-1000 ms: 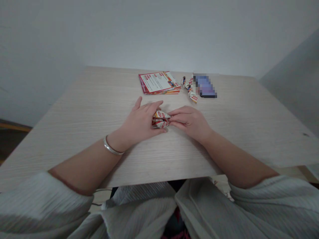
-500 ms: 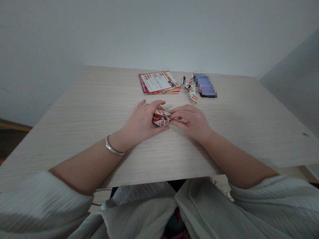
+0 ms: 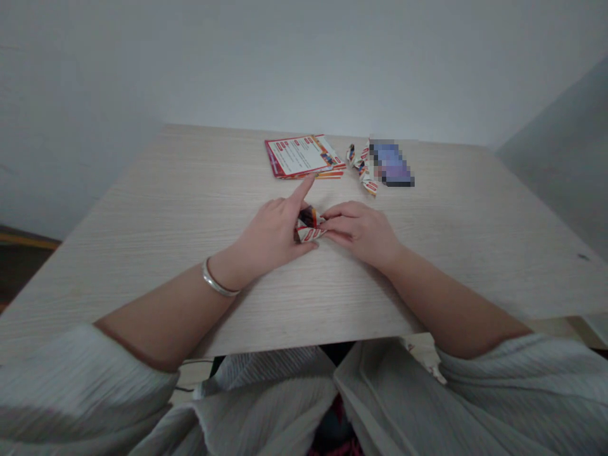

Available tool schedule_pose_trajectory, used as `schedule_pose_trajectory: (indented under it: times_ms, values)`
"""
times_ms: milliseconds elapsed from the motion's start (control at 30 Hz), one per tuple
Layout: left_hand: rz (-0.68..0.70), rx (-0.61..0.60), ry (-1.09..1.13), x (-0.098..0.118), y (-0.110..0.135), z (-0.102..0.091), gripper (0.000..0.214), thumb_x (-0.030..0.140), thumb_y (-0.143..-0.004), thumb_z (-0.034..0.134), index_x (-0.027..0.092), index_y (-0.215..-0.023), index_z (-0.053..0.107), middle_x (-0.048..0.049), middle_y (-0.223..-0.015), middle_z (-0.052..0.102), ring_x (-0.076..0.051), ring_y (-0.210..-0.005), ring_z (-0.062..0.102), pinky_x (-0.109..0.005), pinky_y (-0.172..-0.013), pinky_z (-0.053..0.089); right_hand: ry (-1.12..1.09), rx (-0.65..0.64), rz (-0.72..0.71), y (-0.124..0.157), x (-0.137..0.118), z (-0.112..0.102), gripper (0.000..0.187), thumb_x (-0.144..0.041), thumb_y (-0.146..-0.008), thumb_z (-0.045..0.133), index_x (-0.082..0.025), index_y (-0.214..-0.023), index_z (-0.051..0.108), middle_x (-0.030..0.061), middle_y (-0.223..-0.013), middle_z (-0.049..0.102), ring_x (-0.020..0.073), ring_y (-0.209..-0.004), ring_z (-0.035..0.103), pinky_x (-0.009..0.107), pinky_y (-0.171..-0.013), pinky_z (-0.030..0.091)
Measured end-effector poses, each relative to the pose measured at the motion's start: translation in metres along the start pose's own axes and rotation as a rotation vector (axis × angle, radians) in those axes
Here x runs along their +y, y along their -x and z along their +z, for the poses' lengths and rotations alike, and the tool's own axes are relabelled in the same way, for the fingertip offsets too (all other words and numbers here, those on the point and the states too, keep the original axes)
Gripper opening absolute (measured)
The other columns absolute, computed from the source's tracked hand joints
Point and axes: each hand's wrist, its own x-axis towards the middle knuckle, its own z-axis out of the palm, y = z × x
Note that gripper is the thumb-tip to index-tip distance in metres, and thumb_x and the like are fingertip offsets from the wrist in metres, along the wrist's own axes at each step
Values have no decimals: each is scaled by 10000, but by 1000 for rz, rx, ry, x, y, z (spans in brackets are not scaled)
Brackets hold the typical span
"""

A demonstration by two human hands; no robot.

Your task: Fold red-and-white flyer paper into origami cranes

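Note:
A small folded piece of printed paper [image 3: 311, 233], white and red with a dark patch on top, is held between both hands just above the table. My left hand [image 3: 273, 237] is around its left end, thumb along the near side and index finger raised and pointing away. My right hand [image 3: 363, 231] pinches its right end between thumb and fingers. The left end of the paper is hidden by the left hand. A silver bangle [image 3: 216, 280] circles the left wrist.
Behind the hands on the pale wooden table [image 3: 190, 177] lies a stack of printed leaflets [image 3: 304, 157]. To its right are several twisted folded papers [image 3: 363, 171], beside a phone [image 3: 393, 164] with a blurred screen. A wall [image 3: 304, 69] rises at the back edge.
My left index finger has lifted off the paper and straightened away from me. The paper has turned, so a dark printed part shows on top. My right fingers have closed further over its end.

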Motion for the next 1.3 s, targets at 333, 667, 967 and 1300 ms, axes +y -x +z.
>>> schedule_pose_trajectory:
  times_ms: [333,667,967,1300]
  values:
    - [-23,-24,-246,7,0,-6,1189,563,-822,770,88,-1700,125,-164,-1107,779,-359,-1023,749,-441,-906,531,-164,136,76,-1,11,8,85,-253,-911,769,-273,-959,836,41,-1077,835,222,-1024,758,411,-972,589]
    - [-10,-43,-202,-7,1,-8,1081,663,-856,742,160,-1664,229,-195,-1332,721,-369,-1175,712,-483,-1023,500,-612,62,383,2,12,7,104,-338,-832,814,-243,-870,834,50,-990,841,203,-893,782,353,-839,634]
    - [122,126,-95,-5,2,-15,183,361,-961,658,244,-1089,714,-124,-1532,553,-326,-1413,538,-545,-1171,466,-808,156,573,-2,21,7,195,-369,-743,848,-240,-889,845,16,-837,822,145,-698,702,305,-699,609]
    - [284,-11,-321,-6,-4,-26,305,336,-1061,509,314,-971,800,-18,-1113,800,-265,-1244,638,-567,-1253,345,-678,195,473,4,19,4,103,-241,-789,780,-252,-861,852,32,-1007,851,209,-930,795,381,-907,656]
